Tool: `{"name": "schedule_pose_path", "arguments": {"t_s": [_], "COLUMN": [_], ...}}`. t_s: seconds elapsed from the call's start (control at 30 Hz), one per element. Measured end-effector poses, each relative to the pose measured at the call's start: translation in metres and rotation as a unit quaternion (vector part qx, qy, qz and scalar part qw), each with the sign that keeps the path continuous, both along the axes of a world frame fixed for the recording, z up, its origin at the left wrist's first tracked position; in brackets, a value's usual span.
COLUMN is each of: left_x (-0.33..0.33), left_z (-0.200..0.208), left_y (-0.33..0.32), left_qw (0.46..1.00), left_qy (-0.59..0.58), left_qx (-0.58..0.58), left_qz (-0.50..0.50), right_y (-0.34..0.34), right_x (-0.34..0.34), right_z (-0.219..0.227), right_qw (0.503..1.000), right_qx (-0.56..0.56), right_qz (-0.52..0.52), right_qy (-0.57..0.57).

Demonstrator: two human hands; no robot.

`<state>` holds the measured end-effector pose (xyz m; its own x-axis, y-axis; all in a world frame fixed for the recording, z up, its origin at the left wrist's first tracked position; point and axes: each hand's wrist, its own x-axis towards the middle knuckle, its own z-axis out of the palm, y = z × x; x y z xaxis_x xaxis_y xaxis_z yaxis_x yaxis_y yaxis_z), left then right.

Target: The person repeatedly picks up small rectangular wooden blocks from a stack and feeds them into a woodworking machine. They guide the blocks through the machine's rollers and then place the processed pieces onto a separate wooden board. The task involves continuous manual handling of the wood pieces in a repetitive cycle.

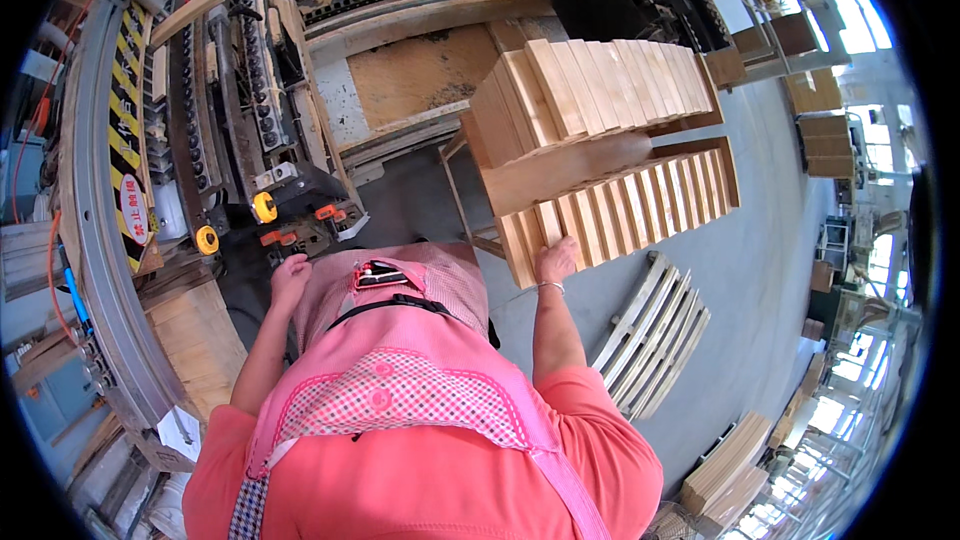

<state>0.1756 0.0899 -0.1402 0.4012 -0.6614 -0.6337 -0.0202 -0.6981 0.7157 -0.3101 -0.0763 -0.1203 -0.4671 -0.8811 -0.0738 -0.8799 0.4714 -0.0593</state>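
Machine (187,120) stands ahead and left of us; wooden rack (575,172), front right, bears two rows of boards (640,202). We judge board handling in hand. Our right hand (556,262) touches the nearer row; grasp, we cannot tell. Our left hand (291,278) hangs half-curled, seemingly holding nothing, near orange clamps (331,212). Lifting one board would call for a firm pinch.
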Motion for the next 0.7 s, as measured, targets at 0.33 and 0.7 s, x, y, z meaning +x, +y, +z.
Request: {"name": "schedule_pose_path", "arguments": {"t_s": [0.33, 0.7], "left_x": [0.013, 0.005], "left_z": [0.033, 0.151], "left_y": [-0.001, -0.076], "left_qw": [0.993, 0.951], "left_qy": [-0.006, -0.035], "left_qx": [-0.121, -0.304], "left_qz": [-0.012, 0.054], "right_y": [0.012, -0.180], "right_x": [0.024, 0.324], "right_z": [0.042, 0.182], "right_qw": [0.988, 0.723], "right_qx": [-0.043, -0.142], "right_qz": [0.141, 0.651], "right_qy": [-0.051, -0.182]}}
